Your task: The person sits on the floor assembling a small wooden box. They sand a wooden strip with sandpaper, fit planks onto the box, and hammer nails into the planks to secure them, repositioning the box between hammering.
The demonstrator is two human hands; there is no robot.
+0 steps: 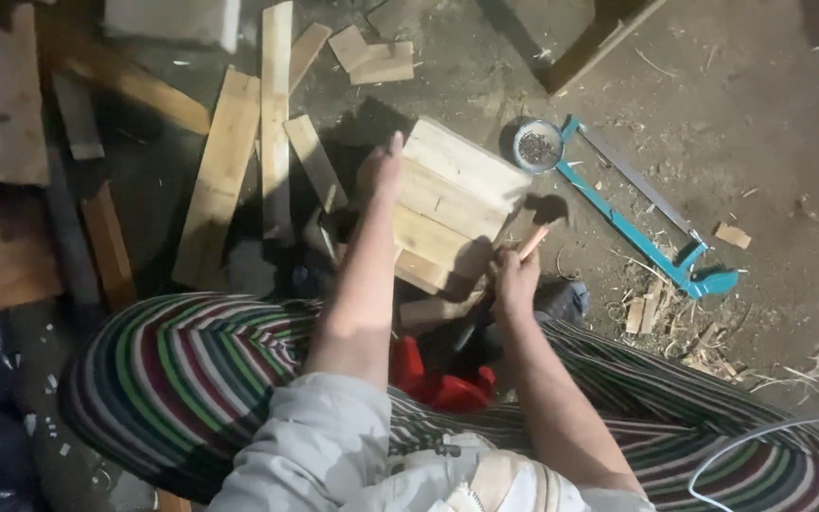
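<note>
your left hand (pixel 378 173) lies flat on the left edge of the panel (pixel 447 204) on the floor ahead of your knees. your right hand (pixel 516 275) grips a hammer (pixel 540 220), head raised just beside the panel's right edge, handle slanting back toward you.

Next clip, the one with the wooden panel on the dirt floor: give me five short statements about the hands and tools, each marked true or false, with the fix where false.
1. The right hand grips a hammer. True.
2. The left hand holds a saw. False: it rests on the edge of the wooden panel.
3. A teal frame saw lies on the ground right of the panel. True.
4. The small round bowl is empty. False: it holds small dark pieces, perhaps nails.
5. The saw lies on the panel. False: it lies beside it.
</note>
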